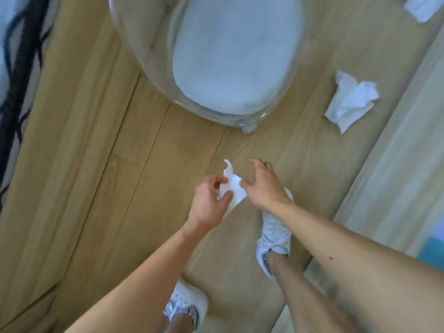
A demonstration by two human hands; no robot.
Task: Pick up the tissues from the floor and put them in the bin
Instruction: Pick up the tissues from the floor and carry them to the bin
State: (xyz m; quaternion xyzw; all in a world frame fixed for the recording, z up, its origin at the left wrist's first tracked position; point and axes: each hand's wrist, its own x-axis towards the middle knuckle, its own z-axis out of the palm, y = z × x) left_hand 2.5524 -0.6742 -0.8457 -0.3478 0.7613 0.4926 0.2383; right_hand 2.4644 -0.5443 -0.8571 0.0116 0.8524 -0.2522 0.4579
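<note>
Left hand [210, 200] pinching tissue [231, 188] between thumb and fingers, above floor [144, 188], short of bin [144, 56]. Right hand [263, 187] spread, thumb touching tissue, likely helping bunch it. Second tissue [350, 102] on floor beside bin, third [420, 7] farther off.

Bright soft daylight, motion blur, edges warped.

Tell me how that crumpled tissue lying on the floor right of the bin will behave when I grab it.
The crumpled tissue is thin and creased, so it will probably flop and squash. It looks very light, so it might drift if dropped.
</note>
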